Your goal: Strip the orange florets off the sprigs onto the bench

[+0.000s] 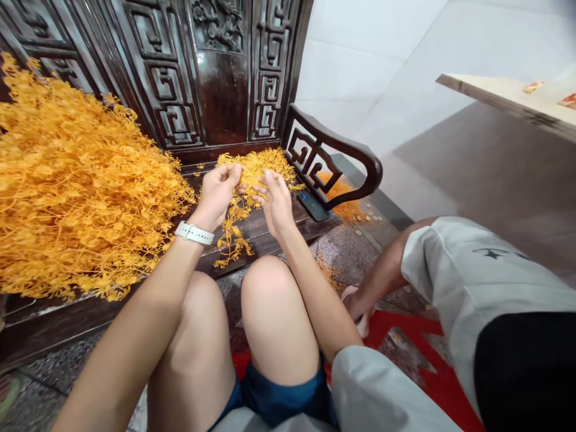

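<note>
My left hand (219, 191), with a pale watch band on its wrist, is closed, thumb against fingers, on a yellow plastic strand. A branching length of the yellow strand (233, 236) hangs below it, over the bench edge. Close by on the right, my right hand (275, 201) is raised with its fingers slightly curled and apart; yellow pieces show behind its fingertips. Beyond both hands a smaller yellow pile (270, 161) lies on the dark wooden bench. A large heap of orange-yellow branching plastic (85, 192) fills the bench at the left.
A phone (314, 206) lies on the bench by the carved armrest (360, 157). More orange pieces (344, 201) are scattered on the floor beyond it. Another person's leg (387, 264) in light shorts is at the right. A table edge (495, 99) juts in at upper right.
</note>
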`<state>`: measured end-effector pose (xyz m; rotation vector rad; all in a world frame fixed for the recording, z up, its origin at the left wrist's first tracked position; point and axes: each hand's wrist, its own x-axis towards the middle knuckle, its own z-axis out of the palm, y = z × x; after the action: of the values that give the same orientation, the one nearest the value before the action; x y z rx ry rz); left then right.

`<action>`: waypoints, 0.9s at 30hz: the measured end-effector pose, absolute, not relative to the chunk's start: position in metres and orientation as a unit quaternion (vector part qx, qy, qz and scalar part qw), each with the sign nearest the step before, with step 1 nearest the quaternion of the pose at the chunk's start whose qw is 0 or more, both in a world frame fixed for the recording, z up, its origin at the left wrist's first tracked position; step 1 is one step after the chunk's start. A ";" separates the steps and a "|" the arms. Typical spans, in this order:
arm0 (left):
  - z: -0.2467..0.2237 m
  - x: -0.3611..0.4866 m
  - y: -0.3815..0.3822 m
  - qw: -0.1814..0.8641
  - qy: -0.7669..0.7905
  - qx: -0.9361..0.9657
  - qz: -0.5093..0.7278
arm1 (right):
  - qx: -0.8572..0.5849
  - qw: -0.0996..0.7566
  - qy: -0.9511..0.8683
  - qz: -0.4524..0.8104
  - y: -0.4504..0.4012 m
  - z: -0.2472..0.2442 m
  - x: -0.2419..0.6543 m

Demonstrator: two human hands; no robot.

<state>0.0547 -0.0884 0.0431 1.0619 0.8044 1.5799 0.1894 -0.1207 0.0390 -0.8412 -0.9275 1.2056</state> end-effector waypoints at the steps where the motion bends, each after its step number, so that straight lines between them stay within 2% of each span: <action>1: 0.042 0.053 -0.088 0.514 0.323 0.446 0.657 | -0.369 0.639 -0.411 0.535 -0.120 0.035 0.184; 6: 0.037 0.044 -0.087 0.459 0.380 0.490 0.636 | -0.370 0.662 -0.439 0.482 -0.114 0.019 0.161; 11: 0.032 0.038 -0.087 0.404 0.382 0.585 0.590 | -0.393 0.709 -0.379 0.448 -0.104 0.009 0.154; 17: 0.033 0.034 -0.082 0.390 0.390 0.593 0.587 | -0.417 0.684 -0.429 0.417 -0.098 -0.001 0.157; 20: 0.033 0.033 -0.078 0.396 0.396 0.587 0.585 | -0.387 0.673 -0.442 0.449 -0.103 0.002 0.157; 23: 0.031 0.036 -0.076 0.383 0.378 0.605 0.587 | -0.359 0.681 -0.424 0.478 -0.109 0.005 0.157; 27: 0.027 0.041 -0.076 0.365 0.364 0.653 0.555 | -0.380 0.700 -0.413 0.442 -0.106 -0.004 0.161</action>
<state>0.0409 -0.0756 0.0265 1.6790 0.9357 1.4286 0.1609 -0.1061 -0.0044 -0.8475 -0.9198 0.9835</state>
